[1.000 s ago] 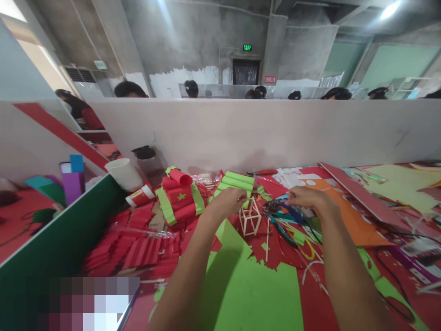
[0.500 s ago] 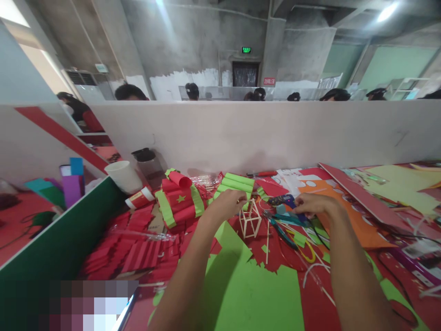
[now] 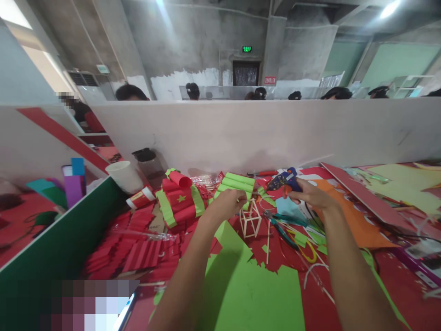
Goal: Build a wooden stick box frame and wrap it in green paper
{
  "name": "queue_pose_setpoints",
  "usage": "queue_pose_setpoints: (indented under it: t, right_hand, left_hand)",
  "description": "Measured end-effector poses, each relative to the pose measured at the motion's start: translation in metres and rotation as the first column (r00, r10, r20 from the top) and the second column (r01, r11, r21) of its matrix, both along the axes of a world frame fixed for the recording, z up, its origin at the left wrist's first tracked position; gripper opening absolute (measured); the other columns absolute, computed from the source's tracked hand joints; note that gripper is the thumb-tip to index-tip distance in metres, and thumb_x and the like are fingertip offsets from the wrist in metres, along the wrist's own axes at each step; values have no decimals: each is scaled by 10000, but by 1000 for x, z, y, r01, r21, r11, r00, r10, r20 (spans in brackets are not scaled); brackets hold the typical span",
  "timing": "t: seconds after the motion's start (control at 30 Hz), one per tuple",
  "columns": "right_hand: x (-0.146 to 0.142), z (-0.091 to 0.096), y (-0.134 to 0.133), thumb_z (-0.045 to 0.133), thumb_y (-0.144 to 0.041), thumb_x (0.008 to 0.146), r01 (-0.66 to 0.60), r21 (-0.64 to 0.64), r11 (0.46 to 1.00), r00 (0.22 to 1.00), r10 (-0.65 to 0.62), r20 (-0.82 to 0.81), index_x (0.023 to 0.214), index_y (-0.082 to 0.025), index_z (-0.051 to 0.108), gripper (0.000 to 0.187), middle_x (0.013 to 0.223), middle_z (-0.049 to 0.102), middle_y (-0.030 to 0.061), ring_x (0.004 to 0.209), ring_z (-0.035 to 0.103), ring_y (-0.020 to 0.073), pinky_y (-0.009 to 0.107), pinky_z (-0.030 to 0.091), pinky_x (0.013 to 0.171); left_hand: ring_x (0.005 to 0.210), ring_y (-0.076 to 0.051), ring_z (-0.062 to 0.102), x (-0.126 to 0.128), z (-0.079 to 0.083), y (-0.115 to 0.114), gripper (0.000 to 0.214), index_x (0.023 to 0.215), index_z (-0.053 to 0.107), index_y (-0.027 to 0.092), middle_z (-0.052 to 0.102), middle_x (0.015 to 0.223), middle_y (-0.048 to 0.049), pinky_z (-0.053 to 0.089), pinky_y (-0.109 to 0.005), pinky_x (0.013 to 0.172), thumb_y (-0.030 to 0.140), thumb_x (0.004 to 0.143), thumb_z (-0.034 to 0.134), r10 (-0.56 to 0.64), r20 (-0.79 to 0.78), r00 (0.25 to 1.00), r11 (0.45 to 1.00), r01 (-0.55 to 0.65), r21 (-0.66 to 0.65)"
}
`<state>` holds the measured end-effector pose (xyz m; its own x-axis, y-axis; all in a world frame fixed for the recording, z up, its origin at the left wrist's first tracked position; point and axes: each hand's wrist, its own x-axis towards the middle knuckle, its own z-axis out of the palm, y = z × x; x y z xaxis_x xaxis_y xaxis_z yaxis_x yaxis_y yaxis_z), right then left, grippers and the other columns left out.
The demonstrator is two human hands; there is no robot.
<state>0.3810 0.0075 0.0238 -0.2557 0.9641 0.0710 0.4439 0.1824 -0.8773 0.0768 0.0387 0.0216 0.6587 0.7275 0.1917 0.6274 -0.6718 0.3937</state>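
My left hand (image 3: 229, 202) is closed in a pinch at the upper left corner of a small open frame of thin wooden sticks (image 3: 251, 225). The frame stands beside the green paper sheet (image 3: 258, 294); my fingertips hide that corner. In my right hand (image 3: 308, 193) is a dark blue hot glue gun (image 3: 283, 179), gripped by its handle with the nozzle pointing left, above and to the right of the frame. Teal-handled pliers (image 3: 284, 233) and a loose stick (image 3: 268, 241) lie right of the frame.
A red paper model with a yellow star (image 3: 181, 199) and green paper rolls (image 3: 237, 182) stand behind my left hand. Folded red paper (image 3: 144, 253) covers the left side. Yellow-handled scissors (image 3: 308, 253) lie at right. A white partition (image 3: 241, 133) borders the table's back.
My right hand has raised the glue gun up from the table things, uncovering a light blue paper piece beneath. My left hand and the frame have stayed in place.
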Motion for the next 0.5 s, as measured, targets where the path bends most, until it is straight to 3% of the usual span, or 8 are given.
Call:
queue_pose_setpoints:
  t: [0.17, 0.33, 0.5]
  right_hand:
    - [1, -7, 2, 719, -359, 685, 15, 3, 1000, 998, -15, -56, 809, -177, 520, 296, 664, 526, -19, 590, 489, 126, 256, 375, 536]
    - [10, -13, 3, 669, -288, 689, 9, 15, 1000, 993, -7, -121, 720, -175, 504, 202, 573, 471, -39, 522, 421, 103, 247, 317, 487]
    - [5, -7, 3, 643, -252, 706, 13, -18, 1000, 1000, -13, -20, 717, -179, 501, 160, 569, 468, -42, 525, 419, 103, 247, 317, 493]
  left_hand:
    - [665, -154, 603, -1, -1, 1, 199, 885, 658, 193, 687, 800, -51, 383, -224, 568, 220, 849, 463, 6, -7, 1000, 1000, -6, -4]
    - [654, -153, 600, -1, -2, 0, 207, 887, 649, 196, 677, 788, -53, 376, -224, 552, 265, 874, 455, 2, -27, 1000, 1000, -1, 31]
    - [715, -179, 623, 0, -3, -2, 235, 951, 643, 218, 680, 866, -64, 422, -252, 593, 338, 893, 450, 72, -51, 996, 995, -68, 67]
